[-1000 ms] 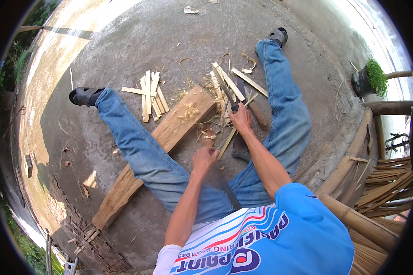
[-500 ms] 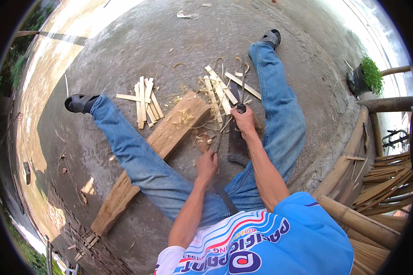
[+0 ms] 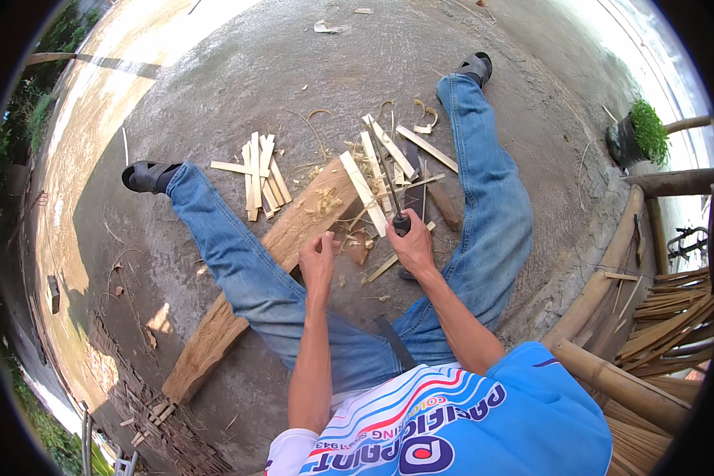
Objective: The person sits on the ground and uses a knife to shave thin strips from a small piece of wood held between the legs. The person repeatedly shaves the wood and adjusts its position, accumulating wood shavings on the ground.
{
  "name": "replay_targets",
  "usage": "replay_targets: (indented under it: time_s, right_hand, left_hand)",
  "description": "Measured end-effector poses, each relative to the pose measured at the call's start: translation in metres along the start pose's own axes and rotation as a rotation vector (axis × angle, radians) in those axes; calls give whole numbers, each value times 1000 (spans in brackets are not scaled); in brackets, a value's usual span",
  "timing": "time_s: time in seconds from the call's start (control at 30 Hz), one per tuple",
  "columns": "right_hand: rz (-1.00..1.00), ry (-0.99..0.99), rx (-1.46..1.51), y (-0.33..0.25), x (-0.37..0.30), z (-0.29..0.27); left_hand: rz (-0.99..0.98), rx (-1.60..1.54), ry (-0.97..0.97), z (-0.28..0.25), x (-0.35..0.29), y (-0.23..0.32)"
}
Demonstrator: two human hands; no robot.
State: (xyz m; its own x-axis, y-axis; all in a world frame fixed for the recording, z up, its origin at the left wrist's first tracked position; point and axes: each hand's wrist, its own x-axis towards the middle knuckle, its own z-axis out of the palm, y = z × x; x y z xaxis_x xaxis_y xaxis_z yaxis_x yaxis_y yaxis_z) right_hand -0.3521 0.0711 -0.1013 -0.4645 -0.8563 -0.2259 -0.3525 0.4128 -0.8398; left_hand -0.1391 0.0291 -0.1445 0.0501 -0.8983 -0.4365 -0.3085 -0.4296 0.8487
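Note:
My right hand (image 3: 412,244) is closed around the dark handle of a knife (image 3: 402,224). Its long, narrow blade points away from me, over pale wooden strips (image 3: 363,182). To the left, my left hand (image 3: 318,260) hovers by the near side of a thick wooden beam (image 3: 305,220); its fingers are loosely bent and I see nothing between them. Curly wood shavings (image 3: 322,203) lie on the beam's far end. Past my right hand a dark flat blade (image 3: 412,163) lies on the ground, partly covered by strips.
My outstretched legs (image 3: 484,166) frame the work, the left one across the beam. More pale strips (image 3: 255,178) are piled left of the beam. At the right stand a potted plant (image 3: 641,135) and a bamboo frame (image 3: 611,381) with split slats. Bark scraps (image 3: 147,397) lie lower left.
My left hand has moved away from me and left, toward the beam. My right hand has come nearer and left with the knife, whose blade now tilts left.

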Motion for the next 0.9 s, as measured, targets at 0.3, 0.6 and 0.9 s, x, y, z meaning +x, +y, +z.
replay_targets:
  time_s: [0.3, 0.6, 0.9]
  right_hand:
    - [-296, -196, -215, -15, -51, 20]
    - [46, -436, 65, -9, -38, 36]
    - [358, -649, 282, -36, 51, 83]
  left_hand:
    - [-205, -191, 39, -51, 55, 67]
    - [87, -471, 68, -110, 31, 58]
    - [327, -437, 153, -113, -3, 105]
